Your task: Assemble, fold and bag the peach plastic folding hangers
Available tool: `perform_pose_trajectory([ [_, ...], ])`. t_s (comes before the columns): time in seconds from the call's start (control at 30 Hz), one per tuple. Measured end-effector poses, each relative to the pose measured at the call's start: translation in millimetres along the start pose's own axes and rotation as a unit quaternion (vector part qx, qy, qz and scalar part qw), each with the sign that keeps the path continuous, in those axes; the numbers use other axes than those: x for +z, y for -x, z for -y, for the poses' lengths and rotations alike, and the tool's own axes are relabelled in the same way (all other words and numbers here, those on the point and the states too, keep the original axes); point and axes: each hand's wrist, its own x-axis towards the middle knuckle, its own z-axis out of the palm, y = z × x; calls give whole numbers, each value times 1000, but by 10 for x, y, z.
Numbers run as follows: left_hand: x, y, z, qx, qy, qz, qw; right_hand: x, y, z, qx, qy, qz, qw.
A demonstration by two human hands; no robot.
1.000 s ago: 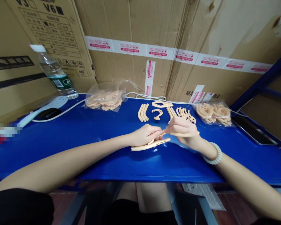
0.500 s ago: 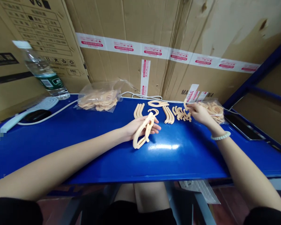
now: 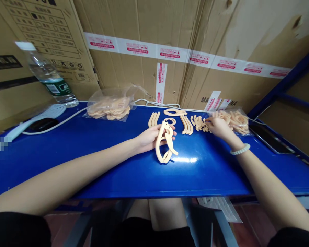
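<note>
My left hand (image 3: pixel 147 140) is closed around a cream plastic folding hanger (image 3: pixel 169 141), which it holds tilted above the blue table (image 3: pixel 113 171). The hanger's arms are folded down into a narrow loop; its curved hook lies near my fingertips. My right hand (image 3: pixel 219 127) is at the right edge of a cluster of small curved cream pieces (image 3: pixel 198 123), thumb and fingers pinched together. Whatever is between those fingertips is hidden. Long curved hanger arms (image 3: pixel 186 125) lie side by side just left of the cluster, and more such arms (image 3: pixel 153 119) lie behind my left hand.
Another hanger (image 3: pixel 174 112) lies at the back. Clear bags of cream parts stand at left (image 3: pixel 109 106) and right (image 3: pixel 237 120). A phone (image 3: pixel 270 139) lies far right. A water bottle (image 3: pixel 50 77), white brush-like object (image 3: pixel 36 118) and cable (image 3: pixel 67 124) are at left. Cardboard (image 3: pixel 134 72) backs the table.
My right hand has lowered to the small pieces; the curved piece that stood up from its fingertips no longer shows. My left hand has turned the hanger and shifted it slightly right.
</note>
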Motion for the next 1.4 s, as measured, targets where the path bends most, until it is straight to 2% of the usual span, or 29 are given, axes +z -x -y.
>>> perform_pose_trajectory([
  [0.07,8,0,-1,8,15,-2,1000,-60,58,87,-34,-13,-31,999],
  [0.13,15,-5,2,23,36,-5,999,-144,160,246,-129,-66,-83,986],
  [0.23,17,-22,20,41,55,-12,998,-271,400,596,-329,-148,-139,922],
  [0.3,9,-32,35,47,57,-21,997,-320,582,840,-435,-152,-138,877],
  [0.37,-3,-38,46,52,57,-28,997,-323,734,1032,-501,-139,-121,846],
  [0.43,-12,-39,45,53,55,-31,997,-287,824,1144,-540,-110,-108,828],
  [0.5,-13,-37,30,47,60,-33,997,-232,851,1181,-556,-94,-102,820],
  [0.63,12,-28,-2,29,70,-30,997,-158,820,1158,-546,-100,-115,824],
  [0.77,53,1,50,68,3,-30,997,-142,811,1164,-543,-98,-124,825],
  [0.93,76,29,165,128,-120,-57,983,-128,822,1180,-546,-83,-131,824],
  [1.2,87,25,180,130,-138,-55,980,-176,800,1155,-553,-13,-176,814],
  [1.4,115,63,172,130,-170,-90,973,-187,800,1156,-546,21,-205,812],
])
